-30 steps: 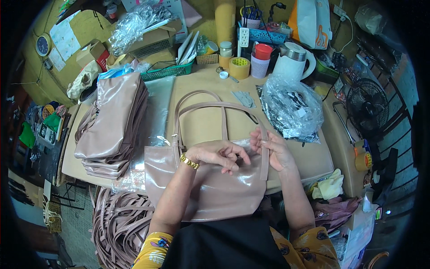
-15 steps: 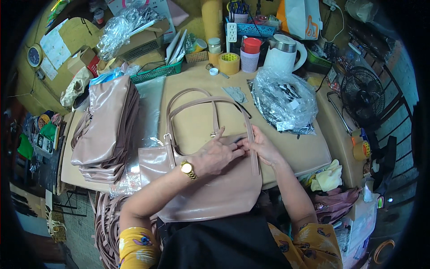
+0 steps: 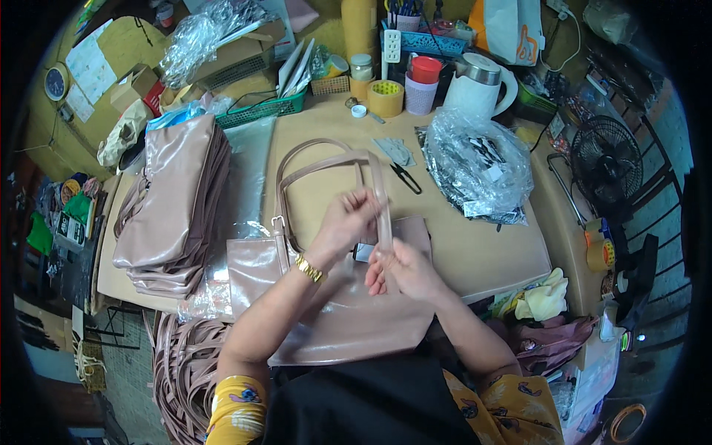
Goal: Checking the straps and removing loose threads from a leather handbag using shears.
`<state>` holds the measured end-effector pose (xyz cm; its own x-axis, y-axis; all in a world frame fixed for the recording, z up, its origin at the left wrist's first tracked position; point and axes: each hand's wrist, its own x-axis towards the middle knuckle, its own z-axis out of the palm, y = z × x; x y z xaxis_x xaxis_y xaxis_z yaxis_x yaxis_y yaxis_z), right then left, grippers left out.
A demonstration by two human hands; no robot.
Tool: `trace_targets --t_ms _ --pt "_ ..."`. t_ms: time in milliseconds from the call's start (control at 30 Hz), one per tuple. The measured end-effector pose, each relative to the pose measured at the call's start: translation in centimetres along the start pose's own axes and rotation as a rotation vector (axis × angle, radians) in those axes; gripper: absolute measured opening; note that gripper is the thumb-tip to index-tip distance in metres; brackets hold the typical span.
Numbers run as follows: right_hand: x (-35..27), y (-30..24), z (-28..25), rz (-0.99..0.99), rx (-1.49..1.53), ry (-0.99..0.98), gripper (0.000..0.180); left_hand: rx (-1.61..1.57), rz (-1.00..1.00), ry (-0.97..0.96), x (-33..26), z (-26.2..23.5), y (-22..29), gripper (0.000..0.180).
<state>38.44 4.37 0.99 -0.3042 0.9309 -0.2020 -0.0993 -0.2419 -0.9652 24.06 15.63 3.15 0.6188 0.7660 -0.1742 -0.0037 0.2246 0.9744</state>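
A shiny dusty-pink handbag lies across the table's near edge and against my lap. One handle loop stands up at the far side, fixed at a metal buckle on the left. My left hand is closed, pinching a long pink strap. Lower down, my right hand grips the same strap between thumb and fingers, near its lower end. Between the hands, a small pale rectangular piece shows at the bag's opening. Black thread snips lie beyond the strap.
A stack of pink bag pieces rests at the left, with clear plastic sheeting beside it. Many pink straps hang below. Plastic-wrapped goods sit at the right. Behind stand a tape roll, a white kettle and a green basket.
My left hand has gone from spread over the bag to pinching the strap. My right hand has moved left and nearer me with it. The snips now show fully.
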Motion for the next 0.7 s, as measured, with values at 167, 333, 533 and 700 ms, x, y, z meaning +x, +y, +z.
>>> trace_targets --t_ms 167,333,533,700 --pt "1.1 1.8 -1.9 -0.297 -0.350 0.175 0.018 0.582 0.768 0.184 1.2 -0.5 3.2 0.030" --pt "5.1 -0.3 -6.0 -0.151 -0.329 0.248 0.007 1.313 0.552 0.557 2.9 -7.0 3.9 0.037" --pt "9.1 -1.2 -7.5 -0.138 -0.107 0.274 0.008 0.916 0.092 0.047 0.8 -5.5 -2.4 0.044" --pt "11.3 -2.0 -6.4 -0.076 -0.007 0.239 0.008 -0.150 0.056 0.162 -1.7 -3.0 -4.3 0.033"
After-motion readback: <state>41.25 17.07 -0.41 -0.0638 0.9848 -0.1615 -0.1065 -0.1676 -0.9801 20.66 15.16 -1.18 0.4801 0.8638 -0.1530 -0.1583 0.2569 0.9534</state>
